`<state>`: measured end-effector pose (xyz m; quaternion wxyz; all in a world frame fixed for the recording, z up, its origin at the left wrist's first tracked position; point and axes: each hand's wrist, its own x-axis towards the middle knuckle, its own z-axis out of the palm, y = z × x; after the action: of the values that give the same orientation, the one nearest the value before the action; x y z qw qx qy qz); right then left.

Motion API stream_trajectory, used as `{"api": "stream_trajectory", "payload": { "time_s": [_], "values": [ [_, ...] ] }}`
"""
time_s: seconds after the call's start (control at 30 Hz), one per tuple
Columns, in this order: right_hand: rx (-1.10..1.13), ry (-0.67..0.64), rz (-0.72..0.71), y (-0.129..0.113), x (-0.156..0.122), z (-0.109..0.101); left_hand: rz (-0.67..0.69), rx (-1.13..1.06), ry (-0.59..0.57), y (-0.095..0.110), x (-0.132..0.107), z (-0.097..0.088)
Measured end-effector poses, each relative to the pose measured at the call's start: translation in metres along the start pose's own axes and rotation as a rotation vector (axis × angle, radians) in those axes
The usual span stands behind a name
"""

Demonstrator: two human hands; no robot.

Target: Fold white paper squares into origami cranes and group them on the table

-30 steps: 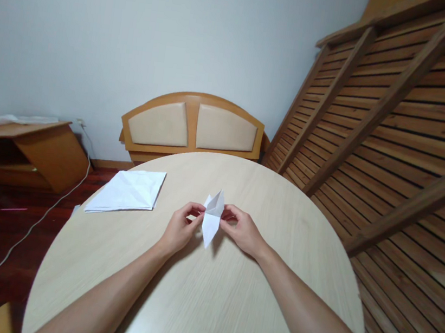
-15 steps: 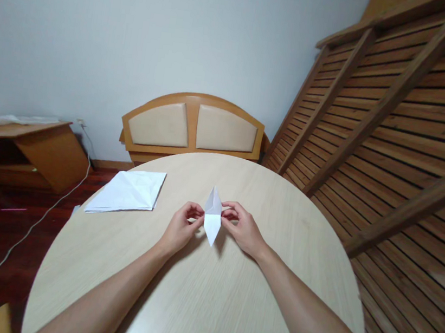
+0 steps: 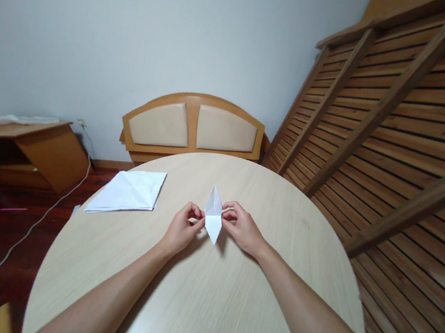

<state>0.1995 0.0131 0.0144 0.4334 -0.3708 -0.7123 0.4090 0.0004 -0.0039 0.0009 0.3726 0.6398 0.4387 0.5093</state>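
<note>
L hand [image 3: 182, 229] & R hand [image 3: 244, 232], fingertips nearly closed, each pinched one side of folded white paper [image 3: 212, 229] over mid bench [image 3: 212, 307], its near tip swung R vs. 1 s prior, upper points merged, so flaps apparently better aligned.

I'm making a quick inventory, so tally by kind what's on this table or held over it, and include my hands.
Hands: 2, left hand and right hand
Folded paper: 1
Paper stack: 1
Total: 4
</note>
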Motion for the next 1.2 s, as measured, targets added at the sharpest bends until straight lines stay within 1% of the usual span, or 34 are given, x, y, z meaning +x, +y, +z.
{"api": "stream_trajectory", "payload": {
  "time_s": [0.2,0.33,0.47,0.53,0.63,0.77,0.93,1.2],
  "values": [
    [-0.004,-0.004,-0.019,0.005,-0.003,0.0,-0.011,-0.015,-0.009,0.0,0.001,0.0],
    [-0.01,-0.012,-0.022,0.009,-0.004,0.002,-0.006,0.021,-0.006,-0.002,0.002,-0.001],
    [-0.047,-0.04,-0.071,0.011,-0.003,0.001,-0.009,0.069,0.01,-0.007,0.002,-0.002],
    [-0.109,-0.011,-0.1,0.011,-0.002,-0.001,0.003,0.119,0.003,-0.01,0.001,-0.003],
    [-0.185,0.102,-0.144,0.008,0.0,-0.005,0.017,0.187,-0.019,-0.011,0.0,-0.004],
    [-0.161,0.21,-0.207,0.003,0.002,-0.008,0.005,0.241,-0.043,-0.009,-0.001,-0.002],
    [-0.15,0.255,-0.239,-0.001,0.002,-0.007,-0.01,0.259,-0.09,-0.004,-0.002,-0.001],
    [-0.092,0.305,-0.16,0.001,0.004,-0.007,-0.02,0.234,-0.083,-0.004,-0.002,-0.002]
  ]
}}
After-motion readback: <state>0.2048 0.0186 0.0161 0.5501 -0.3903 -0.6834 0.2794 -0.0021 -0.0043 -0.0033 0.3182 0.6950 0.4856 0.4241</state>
